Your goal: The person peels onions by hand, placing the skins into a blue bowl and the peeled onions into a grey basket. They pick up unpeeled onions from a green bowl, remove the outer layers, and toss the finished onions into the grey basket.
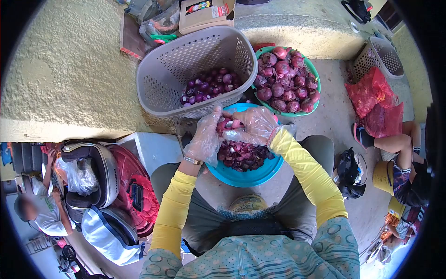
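Note:
My left hand (207, 136), in a clear plastic glove, is closed around a red onion (224, 124), partly hidden by the fingers. Against the same onion, my gloved right hand (256, 124) is closed on a small tool with a pink handle (236, 124); its blade or tip is hard to make out. Both hands are over a blue basin (217, 174) holding purple onion skins (246, 156). Just beyond stands a grey perforated basket (158, 79) with peeled purple onions (209, 87) inside. To its right, a green basin (318, 79) is heaped with unpeeled red onions (283, 76).
A cardboard box (204, 17) and plastic bags stand on the ledge behind the basket. At right are a red mesh sack (376, 102), another basket (384, 58) and seated people. A motorcycle (107, 181) and a person (51, 216) are at left.

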A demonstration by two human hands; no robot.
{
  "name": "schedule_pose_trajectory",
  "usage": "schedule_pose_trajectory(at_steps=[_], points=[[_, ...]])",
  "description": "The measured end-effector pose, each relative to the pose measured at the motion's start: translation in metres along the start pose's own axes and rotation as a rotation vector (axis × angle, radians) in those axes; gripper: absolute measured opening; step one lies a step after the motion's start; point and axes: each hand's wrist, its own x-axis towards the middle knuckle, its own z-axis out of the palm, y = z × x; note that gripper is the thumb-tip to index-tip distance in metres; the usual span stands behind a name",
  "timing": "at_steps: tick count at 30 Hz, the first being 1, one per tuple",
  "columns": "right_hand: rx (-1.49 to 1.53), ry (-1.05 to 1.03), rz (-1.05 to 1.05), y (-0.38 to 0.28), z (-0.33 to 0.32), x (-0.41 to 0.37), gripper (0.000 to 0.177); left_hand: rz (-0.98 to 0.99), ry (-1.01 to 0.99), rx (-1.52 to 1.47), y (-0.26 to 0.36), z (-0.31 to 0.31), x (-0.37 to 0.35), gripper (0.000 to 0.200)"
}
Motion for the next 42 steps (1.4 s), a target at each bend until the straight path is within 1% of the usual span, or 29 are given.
schedule_pose_trajectory(at_steps=[1,3,4,5,7,9,11,14,16,17,19,20,22,24,28,29,30,31,32,34,36,37,38,39,40,41,42], points=[[-0.01,-0.017,0.008,0.0,0.0,0.0,0.053,0.001,-0.002,0.001,0.0,-0.002,0.001,0.05],[0.017,-0.002,0.006,0.001,-0.003,0.0,0.052,-0.08,-0.074,-0.233,0.002,-0.006,0.001,0.044],[0.043,0.012,0.004,0.001,-0.005,-0.001,0.051,-0.08,-0.075,-0.234,0.005,-0.005,-0.001,0.044],[0.041,0.012,0.006,0.001,-0.005,-0.001,0.051,-0.043,-0.1,-0.277,0.008,-0.004,-0.005,0.043],[0.206,0.104,-0.043,-0.001,-0.006,0.001,0.044,-0.002,-0.127,-0.319,0.009,-0.002,-0.007,0.042],[0.201,0.095,-0.048,0.001,-0.006,0.001,0.043,0.058,-0.171,-0.329,0.004,-0.004,-0.004,0.043],[0.198,0.084,-0.051,0.004,-0.004,0.001,0.043,0.061,-0.143,-0.323,0.001,-0.002,-0.004,0.043],[0.142,0.124,-0.055,0.005,-0.003,0.0,0.044,0.061,-0.079,-0.335,-0.007,-0.001,0.002,0.044],[-0.011,-0.004,0.044,-0.002,-0.008,0.001,0.043,0.06,-0.039,-0.353,-0.014,-0.008,0.007,0.044],[-0.011,-0.005,0.04,-0.005,-0.011,0.002,0.043,0.059,-0.04,-0.313,-0.017,-0.013,0.01,0.043],[-0.137,-0.101,0.05,-0.009,-0.015,0.001,0.044,0.057,-0.042,-0.274,-0.012,-0.011,0.009,0.042],[-0.138,-0.102,0.048,-0.009,-0.012,0.0,0.044,0.067,-0.04,-0.227,-0.01,-0.01,0.009,0.038],[-0.06,-0.063,-0.07,-0.007,-0.001,-0.003,0.048,0.076,-0.031,-0.181,-0.008,-0.01,0.007,0.035],[-0.074,-0.089,-0.071,-0.005,0.002,-0.002,0.049,0.327,0.008,0.023,-0.008,-0.012,0.008,0.04],[-0.07,-0.134,-0.074,-0.009,-0.012,-0.002,0.053,0.273,0.051,-0.007,-0.002,-0.013,0.009,0.034],[-0.07,-0.135,-0.074,-0.007,-0.01,-0.002,0.053,0.342,-0.007,0.042,-0.002,-0.013,0.007,0.033],[-0.059,-0.087,-0.099,-0.005,-0.007,-0.002,0.055,0.411,-0.067,0.092,-0.001,-0.012,0.005,0.032],[-0.048,-0.04,-0.123,-0.002,-0.004,-0.002,0.056,0.412,-0.066,0.092,-0.002,-0.012,0.005,0.032],[-0.047,-0.04,-0.123,0.0,-0.002,-0.002,0.056,0.421,-0.052,0.058,-0.003,-0.011,0.006,0.035],[-0.05,-0.058,-0.099,0.001,0.0,-0.001,0.062,0.429,-0.036,0.023,-0.004,-0.011,0.006,0.038],[-0.037,-0.071,-0.078,-0.002,-0.005,-0.001,0.063,0.486,0.054,0.467,-0.005,-0.015,0.008,0.045],[-0.025,-0.083,-0.057,-0.004,-0.007,-0.001,0.065,0.486,0.053,0.466,-0.01,-0.018,0.012,0.045],[-0.026,-0.084,-0.056,-0.003,-0.008,-0.001,0.065,0.442,0.094,0.404,-0.017,-0.022,0.018,0.033],[-0.045,-0.025,-0.058,-0.003,-0.007,0.0,0.065,0.4,0.135,0.344,-0.018,-0.022,0.02,0.034],[-0.064,0.034,-0.058,-0.002,-0.007,-0.001,0.066,0.399,0.135,0.344,-0.02,-0.022,0.02,0.034],[-0.064,0.034,-0.057,-0.002,-0.006,-0.001,0.066,0.444,0.119,0.393,-0.023,-0.021,0.019,0.029],[-0.067,0.089,-0.053,-0.003,-0.005,-0.001,0.067,0.489,0.103,0.442,-0.021,-0.018,0.017,0.025]])
